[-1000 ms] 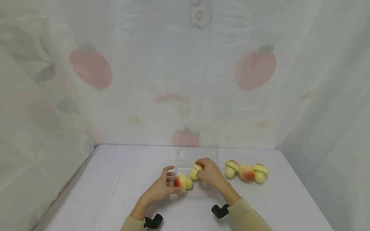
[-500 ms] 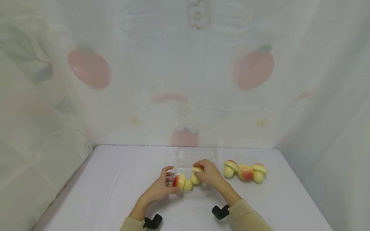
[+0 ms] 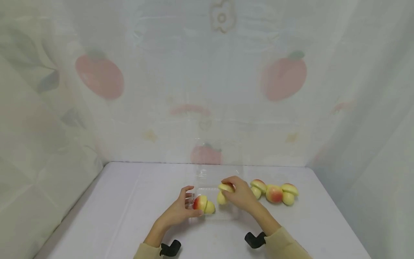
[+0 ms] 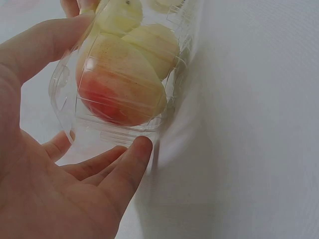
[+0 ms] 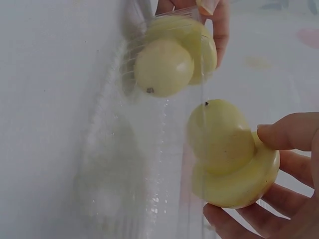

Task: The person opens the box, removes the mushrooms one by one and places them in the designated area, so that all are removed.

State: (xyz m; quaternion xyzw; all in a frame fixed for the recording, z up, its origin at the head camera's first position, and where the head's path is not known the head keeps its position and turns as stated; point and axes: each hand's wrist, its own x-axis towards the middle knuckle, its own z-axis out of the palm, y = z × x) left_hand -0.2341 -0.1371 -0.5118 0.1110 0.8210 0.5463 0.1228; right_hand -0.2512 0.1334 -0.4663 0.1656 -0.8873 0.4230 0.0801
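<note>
My left hand grips the left end of a clear plastic clamshell box, thumb on one side and fingers on the other. Inside that end lies a yellow-and-red mushroom on its side, its rounded stem pointing right. My right hand pinches a second mushroom by its cap, fingers spread round the cap's edge. This mushroom is held stem down over the middle of the box, and in the right wrist view its stem shows partly through the clear wall. The box's lid stands raised at the back.
Several more mushrooms lie in a row to the right on the white table: a left one, a middle one with its red cap showing, and a right one. A printed curtain hangs behind the table.
My right hand first turned the mushroom more upright, then shifted it slightly to the right above the box. My left hand keeps its hold on the box's left end.
</note>
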